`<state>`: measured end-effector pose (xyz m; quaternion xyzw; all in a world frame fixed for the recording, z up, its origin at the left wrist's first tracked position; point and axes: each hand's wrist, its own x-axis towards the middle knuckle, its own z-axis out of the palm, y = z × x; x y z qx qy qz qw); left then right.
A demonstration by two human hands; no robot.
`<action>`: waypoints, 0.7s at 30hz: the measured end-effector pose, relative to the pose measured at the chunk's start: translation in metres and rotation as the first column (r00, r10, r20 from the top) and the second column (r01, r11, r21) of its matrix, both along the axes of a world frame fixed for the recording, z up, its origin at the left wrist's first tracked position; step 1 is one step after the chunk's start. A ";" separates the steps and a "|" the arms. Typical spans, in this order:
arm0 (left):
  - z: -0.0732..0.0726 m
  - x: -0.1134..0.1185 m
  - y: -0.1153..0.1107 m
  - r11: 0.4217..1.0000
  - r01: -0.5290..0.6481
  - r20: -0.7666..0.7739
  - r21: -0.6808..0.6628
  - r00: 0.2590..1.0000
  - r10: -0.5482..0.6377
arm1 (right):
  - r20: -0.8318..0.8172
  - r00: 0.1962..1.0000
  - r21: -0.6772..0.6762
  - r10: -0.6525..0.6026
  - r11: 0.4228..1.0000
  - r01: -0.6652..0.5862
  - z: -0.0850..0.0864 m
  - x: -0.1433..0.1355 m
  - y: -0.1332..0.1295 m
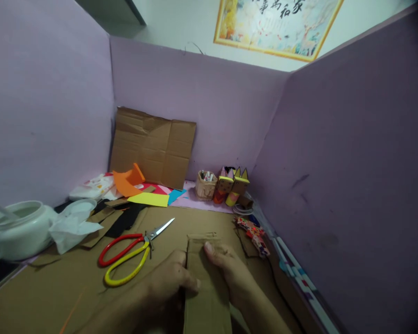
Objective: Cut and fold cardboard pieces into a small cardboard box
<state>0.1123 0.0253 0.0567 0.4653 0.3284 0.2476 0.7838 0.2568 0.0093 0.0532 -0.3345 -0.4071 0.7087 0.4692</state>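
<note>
A long folded piece of brown cardboard (206, 301) stretches from the bottom edge toward the middle of the work surface. My left hand (172, 278) grips its left side, thumb on the top face and the other fingers hidden. On the right side my right hand (230, 271) holds it near the far end, with the thumb lying on top. Scissors (146, 243) with one red and one yellow handle lie left of my hands, blades slightly apart.
Left: a white pot (22, 232), tissue (73, 225) and paper scraps (149, 199). Behind: a leaning cardboard sheet (153, 148), a pen basket (205, 185) and small eared figures (231, 185). Right: a patterned strip (253, 234) and a cable. Purple walls surround three sides.
</note>
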 end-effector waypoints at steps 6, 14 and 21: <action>-0.008 0.001 -0.002 0.996 0.046 -0.131 0.071 0.991 -0.037 | -0.012 1.000 -0.058 0.000 0.998 0.000 -0.007 0.003 -0.004; -0.016 0.007 -0.002 0.993 -0.017 -0.190 0.119 0.981 0.040 | -0.056 0.997 -0.217 -0.056 0.975 0.043 -0.010 0.002 -0.001; -0.016 0.007 -0.002 0.989 0.038 -0.207 0.143 0.978 -0.007 | -0.015 1.000 -0.158 -0.023 0.987 0.021 -0.012 0.006 -0.002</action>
